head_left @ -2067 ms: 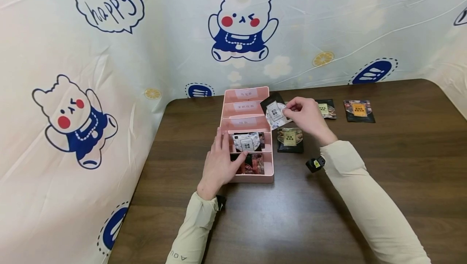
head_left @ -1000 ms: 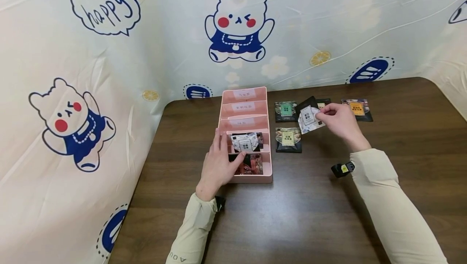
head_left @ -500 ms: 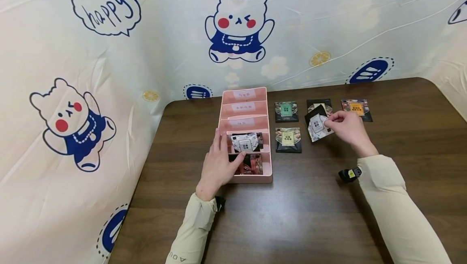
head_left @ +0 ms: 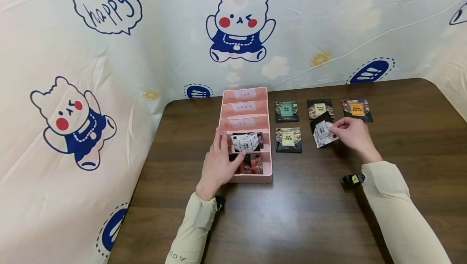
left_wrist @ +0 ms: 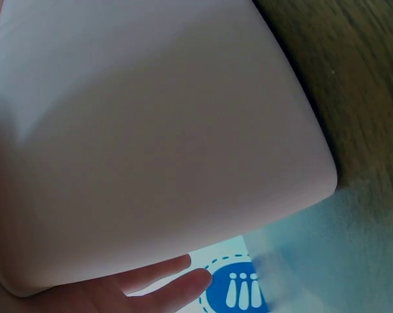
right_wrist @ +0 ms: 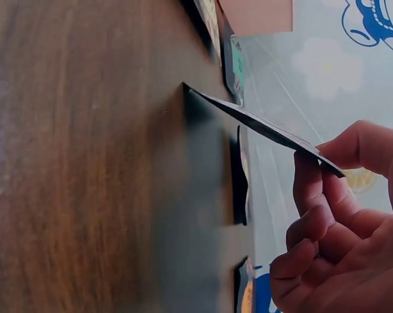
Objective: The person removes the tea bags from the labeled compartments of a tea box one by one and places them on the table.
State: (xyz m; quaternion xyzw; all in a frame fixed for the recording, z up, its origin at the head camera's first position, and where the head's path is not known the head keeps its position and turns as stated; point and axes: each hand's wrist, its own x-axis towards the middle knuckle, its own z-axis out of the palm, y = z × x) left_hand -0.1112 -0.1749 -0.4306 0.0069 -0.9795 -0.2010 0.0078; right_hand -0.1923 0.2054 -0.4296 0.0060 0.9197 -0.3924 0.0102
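Note:
In the head view my right hand (head_left: 353, 136) pinches a black-and-white tea sachet (head_left: 322, 131) by its right edge. The right wrist view shows this sachet (right_wrist: 268, 130) tilted, its far corner low at the tabletop between thumb and fingers' grip and the wood; whether that corner touches is unclear. My left hand (head_left: 220, 166) rests along the left side of a pink compartment box (head_left: 269, 162), fingers straight and thumb reaching over the near compartments. In the left wrist view the box's wall (left_wrist: 164, 150) hides most of that hand (left_wrist: 164, 287). White sachets (head_left: 246, 142) and red-black sachets (head_left: 251, 164) fill the two nearest compartments.
Right of the box lie a green-labelled sachet (head_left: 286, 111) and a yellow-green-labelled sachet (head_left: 288, 139). Beyond the held one is a pale-labelled sachet (head_left: 320, 108); an orange-labelled sachet (head_left: 357, 110) lies farther right. A printed curtain (head_left: 299, 24) borders the wooden table (head_left: 284, 215).
My right hand has carried the white sachet from beside the box to the right, then toward me, below the pale-labelled sachet. My left hand stays at the box.

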